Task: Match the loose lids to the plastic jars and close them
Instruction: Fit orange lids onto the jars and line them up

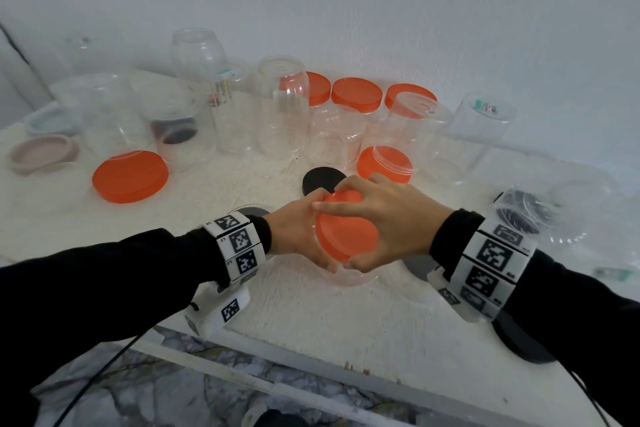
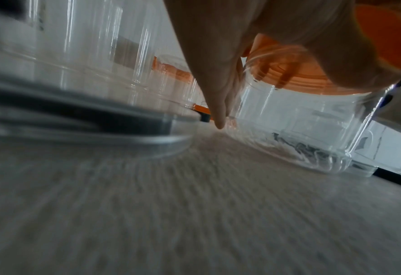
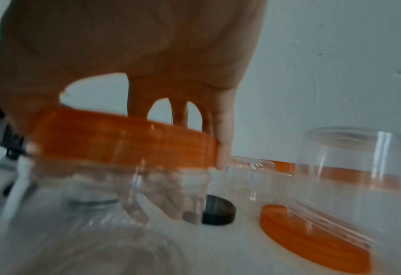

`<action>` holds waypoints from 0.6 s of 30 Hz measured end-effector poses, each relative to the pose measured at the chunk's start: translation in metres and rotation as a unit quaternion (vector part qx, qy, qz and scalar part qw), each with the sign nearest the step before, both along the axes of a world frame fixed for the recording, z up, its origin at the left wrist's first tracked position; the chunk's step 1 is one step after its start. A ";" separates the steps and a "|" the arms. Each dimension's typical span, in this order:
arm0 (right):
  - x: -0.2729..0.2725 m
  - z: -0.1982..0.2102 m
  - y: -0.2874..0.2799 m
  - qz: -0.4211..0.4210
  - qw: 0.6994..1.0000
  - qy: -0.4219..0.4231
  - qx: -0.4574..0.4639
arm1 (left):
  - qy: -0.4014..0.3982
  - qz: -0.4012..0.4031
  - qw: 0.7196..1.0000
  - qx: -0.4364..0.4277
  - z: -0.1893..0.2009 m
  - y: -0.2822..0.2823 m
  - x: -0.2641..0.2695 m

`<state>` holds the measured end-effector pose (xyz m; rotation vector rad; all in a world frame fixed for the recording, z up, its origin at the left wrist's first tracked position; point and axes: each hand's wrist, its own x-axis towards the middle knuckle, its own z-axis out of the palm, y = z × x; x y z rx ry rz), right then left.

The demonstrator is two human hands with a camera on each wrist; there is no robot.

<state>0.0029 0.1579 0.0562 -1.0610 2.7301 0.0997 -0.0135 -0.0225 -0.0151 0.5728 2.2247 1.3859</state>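
Observation:
A clear plastic jar [image 1: 349, 279] stands upright near the table's front edge, topped by an orange lid [image 1: 346, 230]. My right hand [image 1: 384, 222] grips the lid from above, fingers spread around its rim [image 3: 124, 141]. My left hand [image 1: 301, 232] holds the jar's left side just below the lid, its fingers lying against the clear wall [image 2: 289, 121]. A loose black lid [image 1: 322, 180] lies right behind the hands, and a big orange lid [image 1: 130, 176] lies to the left. Several more clear jars stand upside down at the back.
Three orange lids [image 1: 356, 94] line the back by the wall. An upturned jar sits on an orange lid [image 1: 384, 163] behind my right hand. Pink [image 1: 43, 152] and blue [image 1: 48, 121] lids lie far left. Dark lids sit beside each wrist [image 1: 523, 343]. The table's front edge [image 1: 311, 374] is close.

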 end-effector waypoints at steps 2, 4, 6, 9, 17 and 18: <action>0.001 -0.001 -0.001 -0.010 1.000 0.011 -0.008 | 0.000 0.005 1.000 -0.002 0.001 0.001 0.000; 0.002 -0.002 -0.002 -0.020 0.999 0.028 -0.002 | 0.004 0.006 1.000 -0.004 0.001 0.002 0.001; 0.004 -0.004 -0.004 -0.037 0.999 0.037 -0.003 | 0.004 0.003 1.000 0.001 0.001 0.001 0.001; 0.008 -0.006 -0.006 -0.071 0.996 0.044 -0.011 | 0.003 0.012 1.000 0.002 0.000 0.001 0.002; 0.021 -0.003 -0.010 -0.106 0.994 0.029 -0.006 | 0.022 0.011 1.000 -0.017 -0.003 0.001 -0.001; 0.019 0.000 -0.008 -0.097 0.995 0.006 -0.007 | 0.020 0.012 1.000 -0.017 -0.003 0.001 -0.001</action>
